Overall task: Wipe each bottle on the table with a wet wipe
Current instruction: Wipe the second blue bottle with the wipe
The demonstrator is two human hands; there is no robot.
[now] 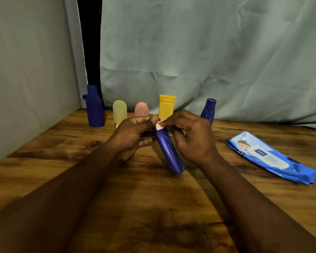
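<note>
1 tilted blue bottle [169,152] is gripped in the left hand [133,132], wipe [159,126] pinched at its top by the right hand [193,136].

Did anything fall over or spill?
No spill shows. Only the blue bottle leans, because the left hand holds it tilted while the right hand pinches a white wipe at its top. The other bottles stand at the back.

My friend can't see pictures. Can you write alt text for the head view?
The left hand holds a tilted blue bottle at a wooden table while the right hand pinches a white wipe on its top. Five more bottles stand behind; a wipes pack lies at right.
</note>
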